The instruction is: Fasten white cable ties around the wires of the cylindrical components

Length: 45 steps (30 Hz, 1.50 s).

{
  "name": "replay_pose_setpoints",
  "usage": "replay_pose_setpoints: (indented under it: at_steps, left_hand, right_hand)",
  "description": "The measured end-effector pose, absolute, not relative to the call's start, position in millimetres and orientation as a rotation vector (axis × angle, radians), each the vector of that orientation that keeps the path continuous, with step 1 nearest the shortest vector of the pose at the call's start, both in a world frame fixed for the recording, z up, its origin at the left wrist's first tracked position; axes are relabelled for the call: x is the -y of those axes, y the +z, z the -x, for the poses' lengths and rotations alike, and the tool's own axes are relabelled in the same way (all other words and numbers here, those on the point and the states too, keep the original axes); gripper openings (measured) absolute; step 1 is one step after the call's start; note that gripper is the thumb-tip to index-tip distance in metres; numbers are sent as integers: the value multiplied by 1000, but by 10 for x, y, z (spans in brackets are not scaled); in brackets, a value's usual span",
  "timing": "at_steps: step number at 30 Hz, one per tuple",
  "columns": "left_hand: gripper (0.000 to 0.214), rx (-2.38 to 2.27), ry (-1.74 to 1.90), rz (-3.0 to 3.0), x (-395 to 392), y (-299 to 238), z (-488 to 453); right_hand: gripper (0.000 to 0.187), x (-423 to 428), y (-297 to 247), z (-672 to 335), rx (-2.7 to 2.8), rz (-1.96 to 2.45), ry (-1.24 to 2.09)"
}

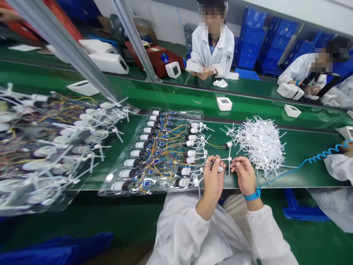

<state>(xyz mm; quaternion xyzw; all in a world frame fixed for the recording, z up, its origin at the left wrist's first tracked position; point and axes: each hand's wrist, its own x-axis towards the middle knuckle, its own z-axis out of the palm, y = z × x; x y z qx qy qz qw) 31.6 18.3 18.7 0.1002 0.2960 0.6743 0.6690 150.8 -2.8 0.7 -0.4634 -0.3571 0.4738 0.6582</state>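
Note:
My left hand is closed around a small black-and-white cylindrical part with thin wires, held just above the green table's front edge. My right hand pinches a white cable tie that runs across to that part. A blue wrist strap circles my right wrist, its coiled blue cord leading off to the right. Just left of my hands lies a clear plastic sheet carrying rows of the same wired parts. A heap of loose white cable ties sits just beyond my right hand.
A larger pile of tied parts on plastic fills the left side. Behind runs a green conveyor with white housings. Two people in white coats work across it. Blue crates are stacked behind. Another white sleeve shows at right.

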Motion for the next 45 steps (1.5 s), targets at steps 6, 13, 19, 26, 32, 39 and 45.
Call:
replay_pose_setpoints:
  at_steps: [6, 13, 19, 26, 32, 39, 45]
  left_hand:
    - [41, -550, 1508, -206, -132, 408, -438]
    - [43, -735, 1467, -454, 57, 122, -662]
    - [43, -708, 1481, -476, 23, 94, -627]
    - [44, -811, 1614, -541, -158, 164, -530]
    - [53, -864, 1433, -887, -101, 70, -450]
    - [42, -858, 1305, -864, -63, 41, -258]
    - [41, -797, 1329, -772, -139, -70, -277]
  right_hand:
    - [39, 23, -39, -1577, 1079, 1153, 1071]
    - [37, 39, -8, -1585, 1024, 1203, 963]
    - [33, 30, -53, -1547, 861, 1176, 937]
    - [25, 12, 0, -1546, 931, 1042, 1191]
    - [32, 18, 13, -1515, 707, 1026, 1152]
    - [22, 0, 32, -1504, 730, 1054, 1108]
    - [20, -30, 71, -1511, 738, 1043, 1150]
